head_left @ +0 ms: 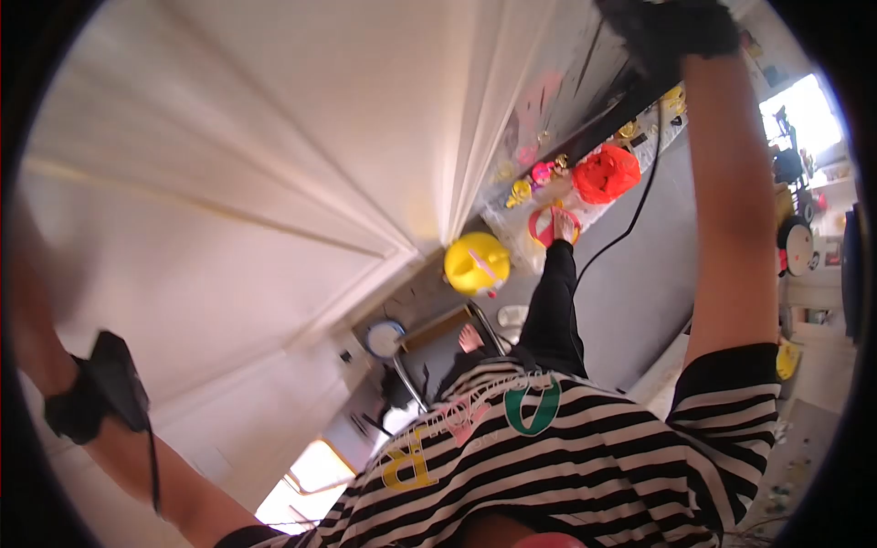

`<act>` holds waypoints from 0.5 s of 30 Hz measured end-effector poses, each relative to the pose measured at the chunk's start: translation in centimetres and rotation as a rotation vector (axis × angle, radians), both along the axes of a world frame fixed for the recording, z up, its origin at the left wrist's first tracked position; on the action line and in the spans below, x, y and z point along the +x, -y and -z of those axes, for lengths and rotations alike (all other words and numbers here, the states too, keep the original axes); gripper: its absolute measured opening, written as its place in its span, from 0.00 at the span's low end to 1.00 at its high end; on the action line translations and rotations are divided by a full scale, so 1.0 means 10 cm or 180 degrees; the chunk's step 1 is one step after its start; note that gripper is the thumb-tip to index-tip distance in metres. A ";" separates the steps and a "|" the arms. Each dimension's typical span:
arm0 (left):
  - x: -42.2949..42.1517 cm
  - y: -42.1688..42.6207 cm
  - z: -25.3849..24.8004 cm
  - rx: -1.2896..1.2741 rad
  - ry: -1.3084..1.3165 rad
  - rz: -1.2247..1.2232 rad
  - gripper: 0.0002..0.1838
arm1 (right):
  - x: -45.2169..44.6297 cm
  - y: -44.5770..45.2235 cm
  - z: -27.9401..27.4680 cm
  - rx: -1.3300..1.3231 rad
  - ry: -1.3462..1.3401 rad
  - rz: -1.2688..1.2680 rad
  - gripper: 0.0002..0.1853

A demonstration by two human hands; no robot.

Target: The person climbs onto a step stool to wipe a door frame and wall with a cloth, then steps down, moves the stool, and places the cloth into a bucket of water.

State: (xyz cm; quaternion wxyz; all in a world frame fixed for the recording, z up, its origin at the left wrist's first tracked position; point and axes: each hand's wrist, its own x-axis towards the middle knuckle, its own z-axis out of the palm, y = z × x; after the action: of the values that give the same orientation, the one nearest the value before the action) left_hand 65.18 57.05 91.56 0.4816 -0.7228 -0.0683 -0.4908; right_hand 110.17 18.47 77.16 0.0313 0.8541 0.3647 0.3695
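Observation:
At the left edge my left hand [35, 306] is smeared by motion in front of a pale wall [183, 247] with raised mouldings; its fingers cannot be made out. A black device [119, 384] with a short cord is strapped to that wrist. My right arm [735, 201] stretches up to the top edge. Around its wrist sits a dark strapped device [671, 41], and the right hand beyond it lies outside the frame. A thin black cable [647, 196] runs down from near this wrist. Whether either hand touches anything is not visible.
One bare foot [564, 224] stands on a red-and-white round surface [541, 228], the other foot [469, 338] lower. Close by are a yellow bucket [475, 263], a red plastic bag [606, 173], a white slipper [512, 315], a metal-framed seat [440, 331] and small yellow and pink items [521, 190].

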 end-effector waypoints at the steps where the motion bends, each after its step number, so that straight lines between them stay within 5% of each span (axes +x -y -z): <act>1: -0.11 -0.24 0.03 0.0415 -0.0079 -0.0237 0.33 | -0.01 -0.19 -0.02 0.0204 0.0289 -0.0129 0.12; 2: -0.20 -0.52 0.04 0.0830 -0.0144 -0.0474 0.25 | -0.01 -0.33 0.01 0.0416 0.0566 -0.0206 0.12; 6: 0.10 -0.13 -0.14 0.0393 0.0185 0.0351 0.25 | 0.19 -0.83 0.49 0.1179 0.1675 -0.0101 0.12; 12: 0.23 0.21 -0.06 -0.0035 0.0362 0.0382 0.27 | -0.58 -0.94 2.79 0.2550 -0.1385 0.0372 0.07; 15: 0.23 0.21 -0.05 -0.0098 0.0400 0.0367 0.28 | -0.85 -1.05 3.40 0.2947 -0.2627 0.0633 0.06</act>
State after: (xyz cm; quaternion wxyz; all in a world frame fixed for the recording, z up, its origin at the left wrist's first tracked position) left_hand 67.48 54.90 92.06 0.4362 -0.7006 -0.0642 -0.5610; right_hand 101.71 28.96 43.18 -0.4509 0.8813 0.0678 0.1243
